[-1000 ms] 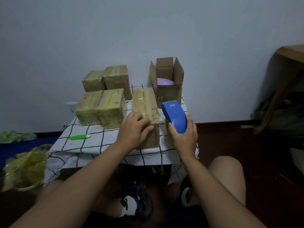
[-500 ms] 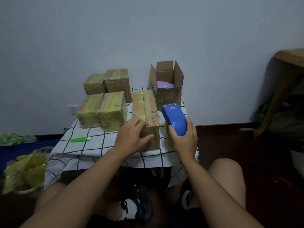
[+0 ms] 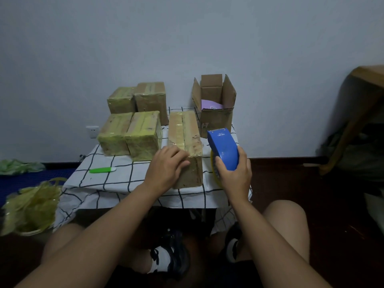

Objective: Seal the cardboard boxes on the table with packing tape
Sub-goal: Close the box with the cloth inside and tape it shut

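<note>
At the desk's [image 3: 116, 183] front edge, the long cardboard box [image 3: 186, 142] is pressed by the left hand [image 3: 167, 168], apparently flat-fingered. The blue tape dispenser [image 3: 223, 149] is gripped by the right hand [image 3: 234, 177] beside it. If pressure is eased, tape could be laid crooked.

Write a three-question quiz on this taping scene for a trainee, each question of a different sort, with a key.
1. True or false: the open box at the back right is sealed with tape.
2. Which hand grips the blue tape dispenser? A) left hand B) right hand C) neither
3. Fill in: the left hand rests on the near end of the long ____ in the middle of the table.

Key
1. False: its flaps stand up and a purple item shows inside.
2. B: the right hand is curled round it.
3. Box.
</note>
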Demonstrator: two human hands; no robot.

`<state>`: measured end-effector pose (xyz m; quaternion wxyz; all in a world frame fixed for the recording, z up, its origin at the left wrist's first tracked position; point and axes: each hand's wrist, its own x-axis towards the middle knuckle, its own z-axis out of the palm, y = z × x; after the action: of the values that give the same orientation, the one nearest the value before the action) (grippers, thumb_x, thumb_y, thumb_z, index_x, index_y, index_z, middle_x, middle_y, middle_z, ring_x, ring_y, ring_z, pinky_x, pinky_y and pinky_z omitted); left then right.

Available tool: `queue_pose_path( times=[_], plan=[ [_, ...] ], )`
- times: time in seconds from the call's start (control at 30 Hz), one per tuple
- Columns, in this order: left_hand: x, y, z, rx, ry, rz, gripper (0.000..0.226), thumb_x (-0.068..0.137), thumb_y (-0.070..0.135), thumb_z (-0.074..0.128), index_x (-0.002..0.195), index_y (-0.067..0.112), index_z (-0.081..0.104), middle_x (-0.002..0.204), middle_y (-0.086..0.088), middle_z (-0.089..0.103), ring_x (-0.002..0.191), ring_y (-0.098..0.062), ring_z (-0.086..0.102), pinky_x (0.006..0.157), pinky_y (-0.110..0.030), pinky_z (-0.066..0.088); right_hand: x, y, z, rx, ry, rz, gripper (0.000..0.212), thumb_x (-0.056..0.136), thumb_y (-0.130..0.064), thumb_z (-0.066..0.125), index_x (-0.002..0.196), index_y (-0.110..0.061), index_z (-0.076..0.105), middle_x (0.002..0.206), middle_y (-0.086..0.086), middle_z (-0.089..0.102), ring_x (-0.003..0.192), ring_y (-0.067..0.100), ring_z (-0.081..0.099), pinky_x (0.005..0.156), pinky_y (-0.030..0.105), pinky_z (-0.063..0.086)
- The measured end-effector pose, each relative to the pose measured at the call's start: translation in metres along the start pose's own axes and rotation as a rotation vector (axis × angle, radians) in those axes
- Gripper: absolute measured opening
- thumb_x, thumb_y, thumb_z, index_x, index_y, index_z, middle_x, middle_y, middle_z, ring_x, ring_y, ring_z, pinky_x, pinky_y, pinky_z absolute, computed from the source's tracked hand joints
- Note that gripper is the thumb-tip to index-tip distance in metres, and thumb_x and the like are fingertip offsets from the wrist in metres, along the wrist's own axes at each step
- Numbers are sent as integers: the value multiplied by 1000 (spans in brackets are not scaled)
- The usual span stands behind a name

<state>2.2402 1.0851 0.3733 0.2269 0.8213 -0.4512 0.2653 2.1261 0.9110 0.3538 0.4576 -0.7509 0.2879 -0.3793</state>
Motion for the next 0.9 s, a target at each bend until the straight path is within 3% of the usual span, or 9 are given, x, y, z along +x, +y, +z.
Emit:
queue_pose_path(
  times=[0.13,0.2,0.27,0.33,0.43,0.6,0.73,0.9],
  plan=[
    [3,4,0,50,-26,22,29,93,37,49,103,15,65,97,0,61,90,-21,49,72,-31,37,-1,0,0,11,3,1,69,87,-36,73,147,-24,42,118,-9,40,103,10,44,81,25,38],
    [1,2,-2,49,-64,48,27,90,35,59,108,16,64,101,0,61,94,-20,50,75,-34,43,-1,0,0,12,5,-5,69,87,-36,73,147,-24,42,117,-9,40,102,10,44,81,25,38],
    [0,0,-7,-30,-92,12,32,88,38,67,112,18,64,104,3,62,97,-16,50,79,-31,42,-1,-1,0,6,0,0,68,87,-37,73,147,-24,41,116,-9,40,101,10,44,81,25,38],
    [3,-1,-13,-174,-73,-104,31,91,43,62,111,20,68,104,7,66,94,-9,51,77,-26,39,-1,-1,0,3,-4,0,68,87,-37,73,147,-24,41,116,-9,39,100,10,43,80,25,37],
    [7,-3,-16,-279,-16,-153,20,94,32,60,100,19,73,99,8,70,89,-7,51,76,-28,41,-1,-1,0,9,0,4,69,87,-37,73,147,-24,41,117,-9,40,102,10,44,81,26,37],
    [10,3,-9,-181,-20,-67,14,92,24,65,91,13,73,96,3,67,91,-18,53,79,-31,43,-1,1,1,3,7,-1,70,86,-37,74,147,-23,42,124,-2,46,103,11,45,82,27,39],
    [7,2,-11,-230,-35,-114,18,92,27,62,96,14,74,101,3,66,95,-19,56,80,-35,47,-1,2,2,8,7,-7,70,86,-37,74,146,-23,42,126,-1,47,104,11,45,83,27,39],
    [7,4,-16,-192,-51,-98,13,90,13,67,101,10,73,102,-3,68,95,-25,58,79,-36,48,0,2,2,-2,12,-12,69,86,-36,74,146,-22,43,118,-8,42,102,11,46,81,25,39]
  ],
)
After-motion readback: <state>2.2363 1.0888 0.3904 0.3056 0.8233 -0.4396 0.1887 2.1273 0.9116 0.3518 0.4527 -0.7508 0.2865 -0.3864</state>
